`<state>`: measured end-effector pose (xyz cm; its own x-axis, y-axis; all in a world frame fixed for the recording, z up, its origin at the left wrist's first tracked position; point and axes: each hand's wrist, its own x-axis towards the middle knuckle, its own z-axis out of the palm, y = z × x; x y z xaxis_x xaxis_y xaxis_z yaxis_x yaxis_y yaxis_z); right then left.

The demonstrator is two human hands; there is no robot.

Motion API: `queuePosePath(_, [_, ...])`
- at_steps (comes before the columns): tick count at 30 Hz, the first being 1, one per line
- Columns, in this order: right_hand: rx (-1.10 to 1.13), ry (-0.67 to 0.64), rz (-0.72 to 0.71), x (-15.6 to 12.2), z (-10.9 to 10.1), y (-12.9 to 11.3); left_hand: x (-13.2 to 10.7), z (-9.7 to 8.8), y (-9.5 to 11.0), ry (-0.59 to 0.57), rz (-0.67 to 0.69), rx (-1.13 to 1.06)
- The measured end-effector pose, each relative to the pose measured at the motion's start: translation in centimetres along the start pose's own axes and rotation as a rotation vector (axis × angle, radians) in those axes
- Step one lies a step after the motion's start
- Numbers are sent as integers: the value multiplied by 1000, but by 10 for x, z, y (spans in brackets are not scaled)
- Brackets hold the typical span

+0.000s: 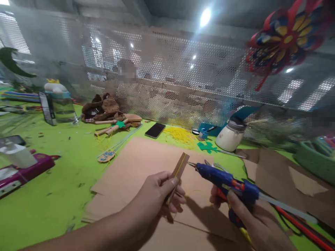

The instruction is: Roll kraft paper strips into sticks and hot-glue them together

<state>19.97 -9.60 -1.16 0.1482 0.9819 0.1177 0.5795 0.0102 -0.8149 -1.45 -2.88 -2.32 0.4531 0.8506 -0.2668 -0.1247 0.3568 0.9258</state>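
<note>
Between the thumb and fingers of my left hand point(167, 190) is a narrow brown cardboard strip point(180, 165), tilted up to the right, with a thin yellow line running along it. My right hand point(251, 216) is wrapped round the grip of a blue glue gun point(225, 177). Its metal nozzle points left and sits just beside the strip's upper end; whether they touch I cannot tell. A translucent glue stick point(288, 206) juts from the back of the gun. Beneath both hands lie large sheets of brown cardboard point(136, 160).
A black phone point(155, 130), yellow shreds point(180, 136), green cut-outs point(208, 146) and a white jar point(229, 135) stand along the mesh partition. To the left are a purple power strip point(39, 167), a water bottle point(63, 108) and a stick figure with a green star point(120, 124). A green basket point(314, 160) is at right.
</note>
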Motion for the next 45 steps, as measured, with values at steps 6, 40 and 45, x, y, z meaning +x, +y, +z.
queuePosePath(6, [81,81,25,2,6,-4,0,2,-3,-10,-18,-3])
queuePosePath(40, [-240,119,8,-3,2,18,-8,1,2,-95,-43,-35])
queuePosePath(45, [-173,212,21,-4,7,1,-7,2,2,-105,-70,-28])
